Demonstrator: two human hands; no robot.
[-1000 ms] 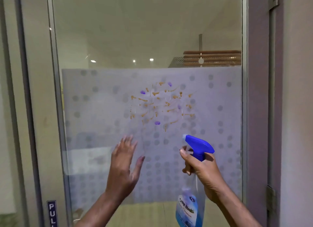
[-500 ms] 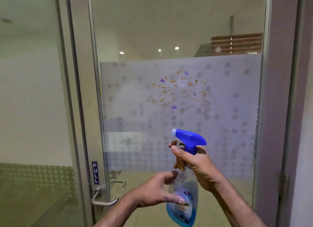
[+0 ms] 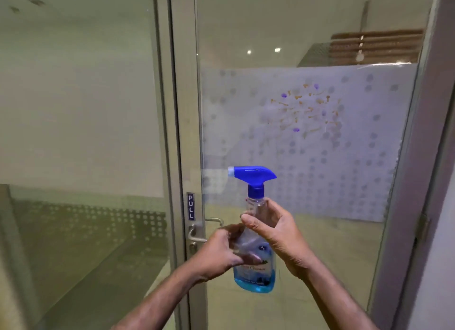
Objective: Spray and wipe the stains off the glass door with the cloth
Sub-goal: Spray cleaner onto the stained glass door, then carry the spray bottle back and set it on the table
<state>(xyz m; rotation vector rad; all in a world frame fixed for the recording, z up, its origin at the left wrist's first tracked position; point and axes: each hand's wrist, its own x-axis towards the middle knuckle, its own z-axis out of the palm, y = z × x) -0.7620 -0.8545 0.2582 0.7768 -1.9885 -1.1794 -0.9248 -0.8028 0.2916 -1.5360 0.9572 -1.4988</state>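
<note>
The stains (image 3: pixel 307 110) are sitting high on the frosted band of the glass door (image 3: pixel 357 182). I am holding the spray bottle (image 3: pixel 254 278) upright below them, nozzle pointing left: my right hand (image 3: pixel 275 233) is curling round its neck, my left hand (image 3: pixel 219 251) is gripping its body. I judge I am preparing to spray; next the nozzle needs turning toward the stains. No cloth is showing. The door handle (image 3: pixel 197 238) is just beside my left hand; the right side is offering room up to the door frame (image 3: pixel 418 182).

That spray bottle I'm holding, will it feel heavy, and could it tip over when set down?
Probably light: the spray bottle shows blue liquid only in its lower part. That low weight should steady it, though the wide trigger head overhangs, so a knock might tip it.
</note>
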